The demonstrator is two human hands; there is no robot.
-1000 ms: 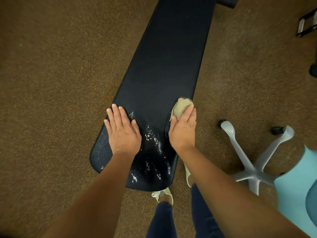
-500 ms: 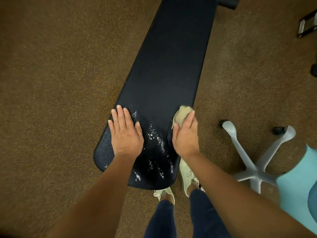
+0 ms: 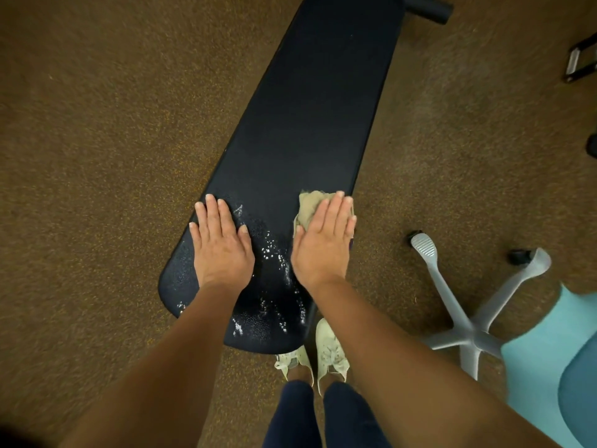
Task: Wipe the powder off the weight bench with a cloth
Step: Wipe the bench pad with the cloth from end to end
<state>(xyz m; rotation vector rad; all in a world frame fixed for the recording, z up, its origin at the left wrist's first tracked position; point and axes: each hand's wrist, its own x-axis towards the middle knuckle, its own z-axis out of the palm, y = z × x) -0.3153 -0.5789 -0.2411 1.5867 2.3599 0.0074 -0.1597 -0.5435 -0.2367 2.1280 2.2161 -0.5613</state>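
A long black weight bench [image 3: 310,118] runs from the near centre to the far top of the view. White powder [image 3: 274,253] speckles its near end, between my two hands and down toward the near edge. My left hand [image 3: 221,244] lies flat on the left side of the pad, fingers together, holding nothing. My right hand [image 3: 323,240] presses flat on a beige cloth [image 3: 308,205] at the bench's right edge; the cloth sticks out past my fingertips.
Brown speckled carpet [image 3: 97,156] surrounds the bench. A grey office-chair base [image 3: 465,321] with castors and a teal seat [image 3: 555,350] stand close on the right. My feet in pale shoes [image 3: 329,350] are at the bench's near end. Dark equipment [image 3: 581,59] sits at the far right.
My right hand slid the cloth toward me and then back outward along the bench's right edge. The left hand stayed pressed on the pad. The view shifted slightly.
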